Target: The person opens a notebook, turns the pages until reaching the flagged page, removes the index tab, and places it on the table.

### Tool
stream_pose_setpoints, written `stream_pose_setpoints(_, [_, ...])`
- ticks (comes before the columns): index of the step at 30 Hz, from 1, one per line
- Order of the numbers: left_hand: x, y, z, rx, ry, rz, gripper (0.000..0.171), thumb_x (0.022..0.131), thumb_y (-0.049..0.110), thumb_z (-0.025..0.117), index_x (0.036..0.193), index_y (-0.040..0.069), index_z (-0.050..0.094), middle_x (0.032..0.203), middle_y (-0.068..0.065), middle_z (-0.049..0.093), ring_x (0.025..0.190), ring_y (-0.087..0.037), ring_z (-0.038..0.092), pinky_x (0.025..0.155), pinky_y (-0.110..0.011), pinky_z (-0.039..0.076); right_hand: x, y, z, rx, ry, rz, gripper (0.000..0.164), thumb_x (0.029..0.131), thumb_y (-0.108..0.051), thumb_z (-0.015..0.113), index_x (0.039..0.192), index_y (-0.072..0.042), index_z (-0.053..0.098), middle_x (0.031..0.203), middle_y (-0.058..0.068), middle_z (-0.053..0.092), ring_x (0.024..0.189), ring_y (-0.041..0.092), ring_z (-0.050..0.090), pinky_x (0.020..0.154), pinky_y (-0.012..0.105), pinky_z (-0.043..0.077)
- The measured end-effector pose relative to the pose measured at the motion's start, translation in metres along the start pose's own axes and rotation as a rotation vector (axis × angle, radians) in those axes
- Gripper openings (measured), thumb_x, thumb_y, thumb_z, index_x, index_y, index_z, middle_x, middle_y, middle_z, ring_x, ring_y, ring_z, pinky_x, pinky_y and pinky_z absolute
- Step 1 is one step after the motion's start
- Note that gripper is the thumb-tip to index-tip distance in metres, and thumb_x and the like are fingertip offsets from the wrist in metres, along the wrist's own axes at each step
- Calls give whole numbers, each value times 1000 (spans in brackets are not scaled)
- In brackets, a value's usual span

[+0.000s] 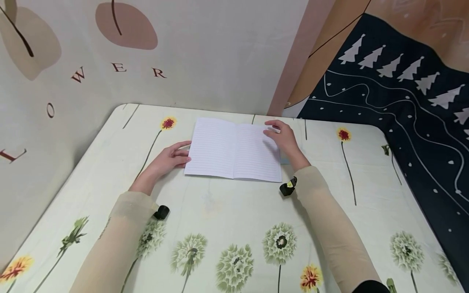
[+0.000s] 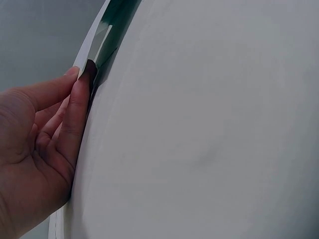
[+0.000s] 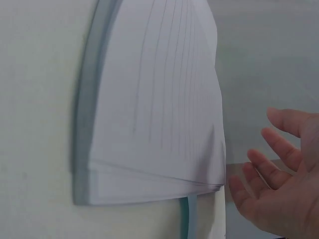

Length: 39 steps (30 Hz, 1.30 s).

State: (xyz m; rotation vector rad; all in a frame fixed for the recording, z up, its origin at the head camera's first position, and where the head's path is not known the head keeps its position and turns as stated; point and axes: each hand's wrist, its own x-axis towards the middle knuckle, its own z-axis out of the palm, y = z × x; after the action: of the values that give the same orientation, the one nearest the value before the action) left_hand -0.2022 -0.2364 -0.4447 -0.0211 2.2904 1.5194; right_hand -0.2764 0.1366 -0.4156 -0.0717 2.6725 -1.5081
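Observation:
An open notebook (image 1: 214, 150) with blank lined pages lies on the flowered tablecloth. At its left edge, my left hand (image 1: 165, 162) pinches the cover and pages. In the left wrist view the thumb is on the page side and a finger is behind the dark green cover (image 2: 119, 30). My right hand (image 1: 287, 140) hovers by the upper right page with its fingers loosely bent. The right wrist view shows that hand (image 3: 284, 172) apart from the page edges, holding nothing. A teal strip (image 3: 188, 216) sticks out from under the pages there.
The flowered tablecloth (image 1: 205, 211) covers the table around the notebook. A pale printed cloth (image 1: 220, 53) hangs behind the table, and a dark cloth with white trees (image 1: 366, 89) is at the right. Small black cameras (image 1: 162, 212) sit on both wrists.

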Motion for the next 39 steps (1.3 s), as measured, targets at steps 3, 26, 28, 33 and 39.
stream_pose_setpoints(3, [0, 0, 0, -8, 0, 2, 65, 101, 11, 57, 159, 17, 27, 142, -24, 54, 92, 5, 62, 80, -13, 55, 0, 1, -1, -16, -4, 10, 37, 98, -18, 64, 133, -5, 60, 148, 13, 52, 143, 28, 41, 119, 40, 35])
stream_pose_setpoints(26, [0, -2, 1, 0, 6, 22, 64, 101, 10, 56, 158, 16, 29, 140, -25, 56, 91, 5, 62, 80, -13, 55, 0, 9, -3, -76, -82, 125, 56, 98, -20, 65, 149, -9, 45, 158, 13, 41, 147, 30, 38, 120, 40, 34])
stream_pose_setpoints(28, [0, -2, 1, -1, 4, 23, 64, 101, 10, 56, 158, 16, 28, 140, -25, 55, 91, 5, 62, 80, -13, 55, 0, 10, -3, -87, -90, 130, 57, 98, -18, 65, 150, -8, 44, 158, 13, 40, 146, 30, 38, 120, 40, 34])
stream_pose_setpoints(33, [-1, -1, 0, -1, 3, 22, 64, 102, 10, 56, 159, 17, 28, 141, -24, 55, 91, 5, 62, 80, -13, 55, 0, 12, -4, -125, -116, 132, 61, 97, -15, 65, 152, -7, 40, 159, 13, 38, 147, 29, 37, 120, 40, 33])
stream_pose_setpoints(39, [-1, -1, 0, -7, 2, 22, 64, 101, 10, 56, 158, 17, 28, 141, -24, 55, 92, 4, 62, 80, -13, 55, 0, 14, -7, -183, -146, 116, 62, 97, -12, 64, 153, -6, 38, 159, 15, 38, 147, 30, 38, 120, 41, 33])
